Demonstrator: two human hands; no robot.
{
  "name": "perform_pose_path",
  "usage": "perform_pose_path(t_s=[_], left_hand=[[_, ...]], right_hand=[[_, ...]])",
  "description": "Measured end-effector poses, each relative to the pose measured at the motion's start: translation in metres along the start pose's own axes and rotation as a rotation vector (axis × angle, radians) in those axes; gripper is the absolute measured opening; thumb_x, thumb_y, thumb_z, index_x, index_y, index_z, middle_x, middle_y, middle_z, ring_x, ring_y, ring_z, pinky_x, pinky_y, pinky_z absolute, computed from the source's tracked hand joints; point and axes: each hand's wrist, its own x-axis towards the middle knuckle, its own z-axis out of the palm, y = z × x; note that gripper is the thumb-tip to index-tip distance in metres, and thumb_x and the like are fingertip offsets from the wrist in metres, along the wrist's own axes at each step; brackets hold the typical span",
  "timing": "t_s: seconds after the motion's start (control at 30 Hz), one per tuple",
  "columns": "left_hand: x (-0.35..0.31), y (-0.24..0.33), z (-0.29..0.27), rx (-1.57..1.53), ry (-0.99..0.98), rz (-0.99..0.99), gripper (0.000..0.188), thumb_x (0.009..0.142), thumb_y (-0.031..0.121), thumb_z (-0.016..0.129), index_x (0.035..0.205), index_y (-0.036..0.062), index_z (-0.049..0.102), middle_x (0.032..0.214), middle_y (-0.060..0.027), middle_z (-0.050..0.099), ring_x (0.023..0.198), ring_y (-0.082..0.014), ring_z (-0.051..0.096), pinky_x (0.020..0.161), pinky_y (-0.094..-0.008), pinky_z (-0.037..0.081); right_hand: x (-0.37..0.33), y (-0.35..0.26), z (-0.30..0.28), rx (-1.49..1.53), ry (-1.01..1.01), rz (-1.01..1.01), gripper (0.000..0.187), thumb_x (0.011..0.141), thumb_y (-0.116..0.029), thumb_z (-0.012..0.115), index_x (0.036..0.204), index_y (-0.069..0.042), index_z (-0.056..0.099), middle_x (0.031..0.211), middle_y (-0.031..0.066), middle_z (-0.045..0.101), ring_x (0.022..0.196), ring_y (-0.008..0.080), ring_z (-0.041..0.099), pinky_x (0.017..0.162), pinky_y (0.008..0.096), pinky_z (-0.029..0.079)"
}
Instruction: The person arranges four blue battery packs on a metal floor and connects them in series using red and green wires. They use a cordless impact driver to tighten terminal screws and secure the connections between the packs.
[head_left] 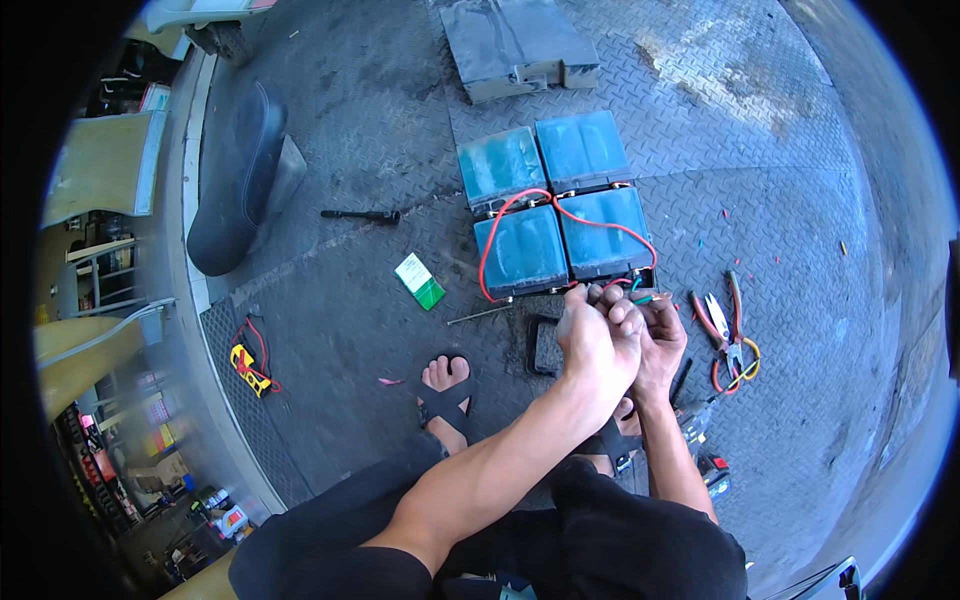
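Note:
Four teal-topped batteries, among them a near-left one (pixel 520 250) and a near-right one (pixel 605 228), stand in a two-by-two block on the floor. A red wire (pixel 487 245) loops over them between terminals. At the block's near edge my left hand (pixel 600 335) is closed, its fingertips by a short red wire (pixel 618 282); what they grip is partly hidden. Close against it, my right hand (pixel 660 345) is closed in a pinch on a green wire (pixel 643 298) with a bare end.
Pliers (pixel 720 320) and yellow-handled cutters (pixel 745 365) lie at right. A black seat (pixel 240 190), a black rod-shaped tool (pixel 360 215), a green-white box (pixel 418 281) and a yellow meter (pixel 248 370) lie at left. Beyond the batteries is a grey case (pixel 515 45).

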Motion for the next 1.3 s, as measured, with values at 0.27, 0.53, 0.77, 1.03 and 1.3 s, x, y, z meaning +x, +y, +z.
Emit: perform_pose_path(t_s=[0.27,0.53,0.77,1.03,1.3], left_hand=[[-0.015,0.001,-0.046,0.728,-0.243,0.645,0.021,0.119,0.023,0.051,0.105,0.0072,0.052,0.079,-0.0047,0.056,0.062,-0.0140,0.055,0.057,-0.0322,0.047],[-0.014,0.009,-0.057,0.853,-0.164,0.674,0.012,0.111,0.009,0.068,0.118,0.0022,0.061,0.083,-0.0013,0.063,0.065,-0.0071,0.055,0.056,-0.0246,0.044],[0.002,0.010,-0.065,0.921,-0.094,0.694,0.017,0.107,0.009,0.077,0.117,0.0005,0.067,0.090,-0.0005,0.068,0.070,-0.0035,0.057,0.061,-0.0218,0.045],[0.014,0.012,-0.070,1.133,-0.130,0.856,0.018,0.102,0.002,0.083,0.117,-0.0023,0.074,0.101,-0.0036,0.076,0.087,-0.0048,0.068,0.077,-0.0219,0.056],[0.011,0.009,-0.062,1.051,-0.078,0.905,0.018,0.101,0.002,0.084,0.116,-0.0040,0.075,0.104,-0.0041,0.078,0.091,-0.0068,0.071,0.082,-0.0232,0.058]], right_hand=[[0.015,0.003,0.019,-0.705,-0.193,-0.391,0.019,0.092,-0.007,0.085,0.109,0.000,0.078,0.085,0.0142,0.075,0.070,0.0170,0.072,0.066,0.0334,0.057],[0.019,-0.001,0.035,-0.715,-0.136,-0.197,0.016,0.096,-0.010,0.084,0.108,0.000,0.080,0.092,0.0195,0.079,0.078,0.0348,0.078,0.070,0.0404,0.060],[0.027,-0.001,0.031,-0.760,-0.196,-0.337,0.019,0.092,-0.008,0.082,0.109,0.000,0.080,0.093,0.0210,0.079,0.083,0.0390,0.078,0.073,0.0431,0.062],[0.026,-0.007,0.032,-0.894,-0.214,-0.340,0.013,0.088,-0.011,0.080,0.097,-0.002,0.076,0.091,0.0217,0.077,0.084,0.0447,0.076,0.072,0.0488,0.060],[0.027,-0.006,0.040,-0.878,-0.150,-0.339,0.014,0.089,-0.014,0.081,0.093,-0.002,0.074,0.087,0.0218,0.075,0.081,0.0451,0.075,0.069,0.0501,0.060]])
